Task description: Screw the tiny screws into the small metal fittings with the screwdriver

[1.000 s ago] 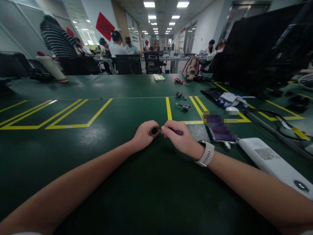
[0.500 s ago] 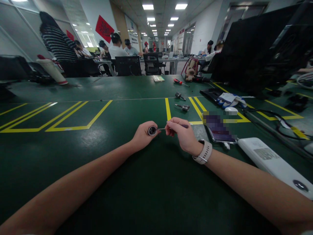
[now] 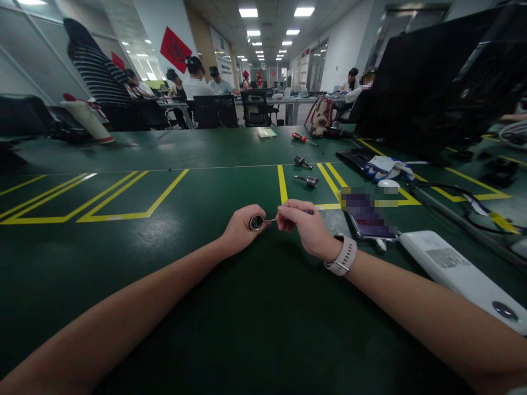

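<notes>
My left hand [image 3: 242,229] is closed around a round, dark metal part [image 3: 256,222] with a shiny rim, its open end facing me. My right hand [image 3: 302,222] pinches a thin screwdriver [image 3: 270,220]; its slim shaft reaches left to the side of the round part, and its dark handle end shows above the fingers. Whether the tip touches the part is too small to tell. Both hands are just above the green table [image 3: 230,318]. Two similar metal parts with shafts, one upper [image 3: 303,161] and one lower [image 3: 307,181], lie beyond my right hand.
A phone [image 3: 370,219] and a white power bank [image 3: 457,269] lie at the right, with cables [image 3: 448,214] behind. Farther back are gloves [image 3: 389,167], a black tray [image 3: 354,158], a red screwdriver [image 3: 299,137] and a card [image 3: 267,132]. People sit at far tables.
The screwdriver shaft has tilted slightly at the round part, and my right hand has shifted a little left. My left hand keeps its hold nearly unchanged.
</notes>
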{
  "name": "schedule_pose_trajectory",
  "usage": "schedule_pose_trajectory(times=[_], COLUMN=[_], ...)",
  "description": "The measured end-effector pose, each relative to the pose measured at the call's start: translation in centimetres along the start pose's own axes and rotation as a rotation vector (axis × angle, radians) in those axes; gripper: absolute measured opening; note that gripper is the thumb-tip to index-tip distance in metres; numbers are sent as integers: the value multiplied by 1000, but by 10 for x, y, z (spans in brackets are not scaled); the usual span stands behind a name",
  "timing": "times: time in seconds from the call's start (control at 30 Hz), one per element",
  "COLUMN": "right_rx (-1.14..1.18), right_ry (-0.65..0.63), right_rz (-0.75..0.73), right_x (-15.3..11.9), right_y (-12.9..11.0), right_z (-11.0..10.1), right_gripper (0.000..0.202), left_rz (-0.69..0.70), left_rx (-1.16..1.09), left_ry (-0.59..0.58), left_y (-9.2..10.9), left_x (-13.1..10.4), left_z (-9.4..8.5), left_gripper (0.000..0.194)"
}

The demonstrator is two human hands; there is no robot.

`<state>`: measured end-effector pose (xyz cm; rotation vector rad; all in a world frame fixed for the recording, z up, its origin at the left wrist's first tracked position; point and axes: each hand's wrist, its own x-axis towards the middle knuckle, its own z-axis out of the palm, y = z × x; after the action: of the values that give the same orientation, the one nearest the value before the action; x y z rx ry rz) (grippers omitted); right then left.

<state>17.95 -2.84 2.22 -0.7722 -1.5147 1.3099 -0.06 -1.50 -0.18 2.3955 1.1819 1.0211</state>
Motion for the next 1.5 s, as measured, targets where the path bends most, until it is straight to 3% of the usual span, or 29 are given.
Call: schedule_pose_trajectory(times=[0.77, 1.5], right_rx=[112, 126], right_ry=[95, 94], right_rz=[76, 91], right_x=[4, 7], right_y=[3, 10], right_z=[-5, -9], right_gripper=[22, 21], left_rz=[-62, -115], left_rx=[-4, 112], left_ry=[25, -46], left_y=[-4, -3], left_x=[2, 2], left_z=[3, 1], left_gripper=[19, 14])
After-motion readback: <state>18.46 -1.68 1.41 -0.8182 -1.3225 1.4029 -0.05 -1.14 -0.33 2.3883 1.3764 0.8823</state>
